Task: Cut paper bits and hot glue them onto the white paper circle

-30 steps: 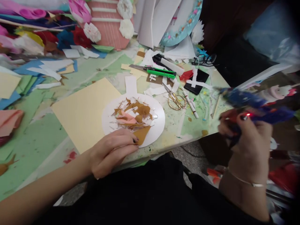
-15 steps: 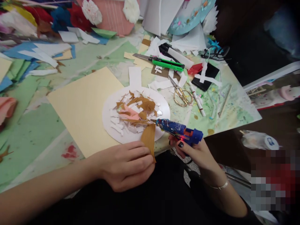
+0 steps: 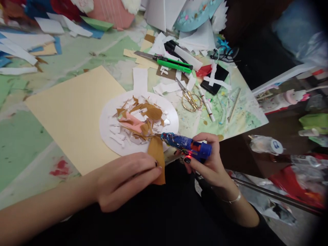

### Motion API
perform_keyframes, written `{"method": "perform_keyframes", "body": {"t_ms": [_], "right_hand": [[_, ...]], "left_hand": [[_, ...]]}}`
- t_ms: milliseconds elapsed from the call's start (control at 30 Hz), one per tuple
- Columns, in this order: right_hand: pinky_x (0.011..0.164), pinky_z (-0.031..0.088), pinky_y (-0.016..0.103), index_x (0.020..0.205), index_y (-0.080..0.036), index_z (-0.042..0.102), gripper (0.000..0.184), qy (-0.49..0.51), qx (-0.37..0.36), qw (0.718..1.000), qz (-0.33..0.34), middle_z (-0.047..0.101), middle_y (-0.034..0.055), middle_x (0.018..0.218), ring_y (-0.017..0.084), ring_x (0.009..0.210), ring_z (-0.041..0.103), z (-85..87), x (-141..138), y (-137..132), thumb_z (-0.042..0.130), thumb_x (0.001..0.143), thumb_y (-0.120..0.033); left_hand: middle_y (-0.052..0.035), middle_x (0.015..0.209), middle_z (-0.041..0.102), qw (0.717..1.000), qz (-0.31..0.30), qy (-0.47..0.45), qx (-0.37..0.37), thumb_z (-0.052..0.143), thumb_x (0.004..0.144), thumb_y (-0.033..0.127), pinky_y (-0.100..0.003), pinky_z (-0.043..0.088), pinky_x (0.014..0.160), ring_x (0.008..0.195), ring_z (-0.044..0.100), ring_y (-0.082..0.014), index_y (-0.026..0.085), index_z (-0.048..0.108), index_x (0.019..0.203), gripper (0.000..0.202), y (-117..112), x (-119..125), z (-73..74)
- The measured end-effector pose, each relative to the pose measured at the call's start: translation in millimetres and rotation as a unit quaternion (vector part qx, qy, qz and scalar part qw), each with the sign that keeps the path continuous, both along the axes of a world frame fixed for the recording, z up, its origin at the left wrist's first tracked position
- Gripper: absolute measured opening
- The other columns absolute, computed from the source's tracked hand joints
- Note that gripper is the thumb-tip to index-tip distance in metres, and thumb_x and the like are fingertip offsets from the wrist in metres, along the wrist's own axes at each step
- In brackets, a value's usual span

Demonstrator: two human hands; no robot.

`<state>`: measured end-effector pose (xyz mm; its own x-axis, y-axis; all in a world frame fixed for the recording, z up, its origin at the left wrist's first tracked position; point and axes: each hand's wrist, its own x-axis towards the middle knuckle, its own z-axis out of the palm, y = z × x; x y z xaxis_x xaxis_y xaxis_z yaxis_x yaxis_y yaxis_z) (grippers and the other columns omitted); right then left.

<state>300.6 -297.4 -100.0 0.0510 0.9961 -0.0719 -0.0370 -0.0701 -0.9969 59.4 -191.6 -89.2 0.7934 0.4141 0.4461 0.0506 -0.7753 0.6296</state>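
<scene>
My right hand is wrapped round a blue glue gun with a small red light lit. Its nozzle points left, at the top end of a brown paper strip. My left hand pinches that strip by its left edge, near the lower end. Behind the strip lies a white oval card, covered in the middle with torn white, brown and pink paper bits. A white paper tab sticks out at its far side. Whether the nozzle touches the strip I cannot tell.
Under the oval lies a cream sheet. Gold-handled scissors, a marker, a green utility knife and a black phone-like slab lie to the right. Coloured paper scraps cover the far left.
The whole view has shifted, so the table things sit further left. My left fingers have loosened and straightened along the brown strip. My right index finger has lifted onto the glue gun's rear.
</scene>
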Motion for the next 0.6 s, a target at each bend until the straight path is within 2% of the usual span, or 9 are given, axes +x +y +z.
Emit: {"method": "perform_keyframes", "body": {"t_ms": [100, 167, 267, 367, 600], "right_hand": [[0.041, 0.045, 0.026, 0.111, -0.032, 0.038, 0.036, -0.015, 0.001, 1.0, -0.014, 0.056, 0.0057, 0.106, 0.01, 0.052, 0.056, 0.5, 0, -3, 0.062, 0.087, -0.021], [0.039, 0.044, 0.026, 0.11, -0.032, 0.038, 0.035, -0.002, -0.003, 1.0, -0.02, 0.058, 0.005, 0.101, 0.01, 0.051, 0.055, 2.7, -1, -5, 0.062, 0.087, -0.022], [0.038, 0.042, 0.025, 0.113, -0.034, 0.035, 0.037, 0.031, 0.008, 0.999, -0.037, 0.059, 0.0024, 0.092, 0.009, 0.047, 0.053, 7.9, -2, -6, 0.059, 0.089, -0.02], [0.039, 0.04, 0.025, 0.117, -0.036, 0.032, 0.042, 0.043, 0.02, 0.997, -0.054, 0.059, 0.001, 0.088, 0.009, 0.045, 0.052, 12.5, -2, -7, 0.058, 0.089, -0.018], [0.04, 0.039, 0.023, 0.123, -0.033, 0.037, 0.043, 0.054, -0.048, 0.997, -0.015, 0.063, 0.0038, 0.089, 0.009, 0.047, 0.05, 11.3, -5, -2, 0.061, 0.088, -0.023]], "left_hand": [[-0.0062, 0.099, 0.07, 0.999, -0.029, -0.01, -0.015, 0.04, 0.094, 0.013, -0.026, 0.057, 0.08, 0.092, 0.066, -0.0173, 0.021, 0.063, 0.108, 0.028, 1, -5, -2.8], [-0.0087, 0.103, 0.069, 0.999, -0.025, -0.01, 0.024, 0.046, 0.091, 0.011, -0.032, 0.054, 0.088, 0.099, 0.064, -0.0198, 0.018, 0.063, 0.106, 0.024, 4, -7, -10.3], [-0.0172, 0.109, 0.066, 0.993, -0.002, -0.004, 0.115, 0.055, 0.086, 0.008, -0.044, 0.051, 0.095, 0.112, 0.059, -0.0274, 0.01, 0.062, 0.106, 0.021, 5, -8, -25.5], [-0.0216, 0.113, 0.064, 0.988, 0.022, 0.016, 0.155, 0.056, 0.084, 0.004, -0.046, 0.05, 0.096, 0.116, 0.056, -0.0301, 0.006, 0.059, 0.109, 0.025, 4, -7, -34.9], [-0.0221, 0.108, 0.065, 0.986, 0.054, -0.018, 0.156, 0.047, 0.088, 0.004, -0.047, 0.053, 0.089, 0.113, 0.057, -0.0295, 0.007, 0.059, 0.108, 0.023, 4, 3, -28.6]]}}
